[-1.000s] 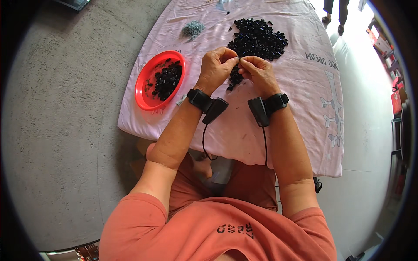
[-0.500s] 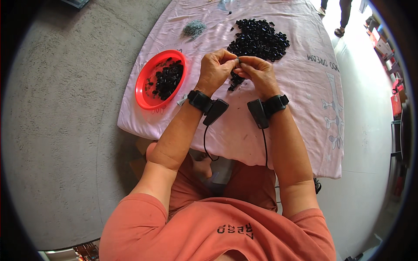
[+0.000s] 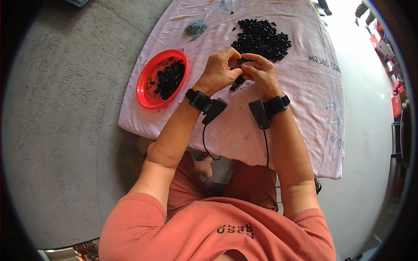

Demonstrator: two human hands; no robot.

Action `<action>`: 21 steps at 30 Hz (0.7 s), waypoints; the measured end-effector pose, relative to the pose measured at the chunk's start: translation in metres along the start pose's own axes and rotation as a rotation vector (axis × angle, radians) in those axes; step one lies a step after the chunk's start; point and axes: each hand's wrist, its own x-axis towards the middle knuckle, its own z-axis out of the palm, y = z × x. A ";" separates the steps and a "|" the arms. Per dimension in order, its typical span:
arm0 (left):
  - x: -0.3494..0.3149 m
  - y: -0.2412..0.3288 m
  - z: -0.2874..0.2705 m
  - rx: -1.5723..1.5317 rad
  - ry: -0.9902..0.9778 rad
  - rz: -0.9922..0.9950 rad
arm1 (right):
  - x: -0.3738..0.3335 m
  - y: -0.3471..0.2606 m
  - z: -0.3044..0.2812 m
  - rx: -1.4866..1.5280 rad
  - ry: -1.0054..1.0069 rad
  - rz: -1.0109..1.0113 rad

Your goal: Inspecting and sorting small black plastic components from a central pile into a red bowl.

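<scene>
My left hand [image 3: 221,71] and my right hand [image 3: 263,75] meet over the near edge of a heap of small glossy black pieces [image 3: 260,40]. Thumbs and forefingers are bent toward each other, with the fingertips almost touching. Whatever they pinch is too small and too covered to make out against the dark heap. A thin trail of black pieces [image 3: 235,84] lies just below my fingers. To the left of my left hand, a round red tray [image 3: 142,95] holds more black pieces [image 3: 170,79], gathered mostly on its right side.
A small pile of fine grey-silver bits [image 3: 196,28] lies beyond the red tray on the pink cloth [image 3: 300,130] covering the table. A clear bag-like thing [image 3: 229,5] is at the far edge. Cables hang from the black wrist devices [image 3: 260,114]. A person's legs [image 3: 364,13] show at upper right.
My hands stay together over the heap, the fingertips parting slightly and shifting a little. The person at upper right has walked further right. The view has shifted slightly.
</scene>
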 end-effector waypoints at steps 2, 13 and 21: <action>0.001 0.001 0.003 0.041 0.024 0.014 | 0.000 0.001 0.000 0.016 -0.003 0.002; -0.001 0.006 0.002 0.046 0.098 0.060 | 0.001 0.005 0.000 0.072 -0.020 0.004; -0.004 0.001 -0.002 0.085 0.059 0.079 | -0.001 0.005 0.004 0.153 -0.165 0.006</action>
